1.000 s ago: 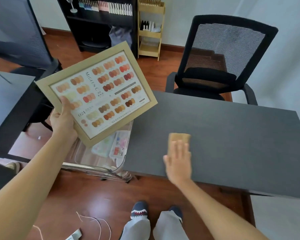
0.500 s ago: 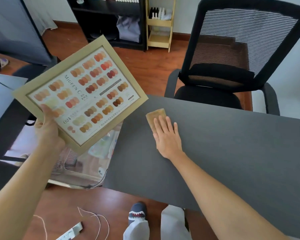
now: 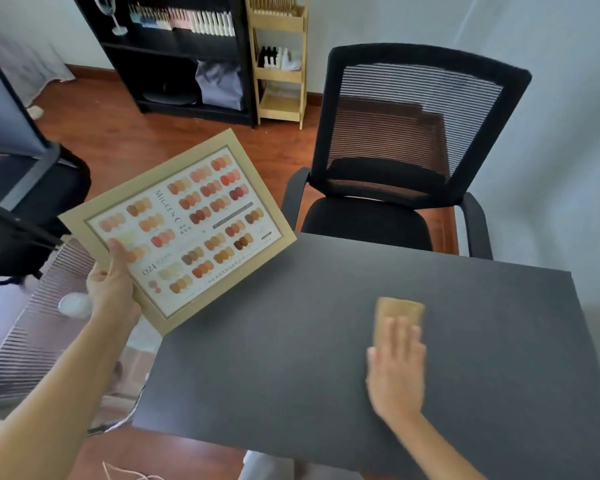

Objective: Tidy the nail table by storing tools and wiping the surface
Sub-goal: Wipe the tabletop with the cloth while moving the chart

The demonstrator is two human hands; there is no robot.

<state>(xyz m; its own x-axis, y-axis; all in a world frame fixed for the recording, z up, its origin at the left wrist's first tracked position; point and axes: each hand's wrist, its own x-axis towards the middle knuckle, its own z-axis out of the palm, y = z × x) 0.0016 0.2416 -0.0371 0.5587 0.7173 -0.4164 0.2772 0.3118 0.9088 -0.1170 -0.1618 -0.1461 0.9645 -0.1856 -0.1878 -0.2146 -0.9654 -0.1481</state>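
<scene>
- Room first: reddish wood floor (image 3: 146,133), pale walls, and a black shelf unit (image 3: 174,64) at the back with a row of small bottles along its top shelf. Right beside it is a light wooden rack (image 3: 279,64) holding a few more bottles.
- The table (image 3: 291,358) is a dark grey matte slab and takes up most of the lower right. Top looks pretty much bare, just a sponge and a hand on it.
- Black mesh office chair (image 3: 406,161) is pushed up to the far edge of the table.
- Off the table's left side there's a clear ribbed bin (image 3: 39,341), contents too blurry to make out.
- Framed nail colour chart (image 3: 181,230) is held up in the air over the table's left corner, tilted. The left hand (image 3: 110,289) grips its lower left edge, thumb on the front.
- Tan sponge (image 3: 399,311) sits on the right part of the table, with the right hand (image 3: 397,372) lying flat on its near end, fingers straight and close together.
</scene>
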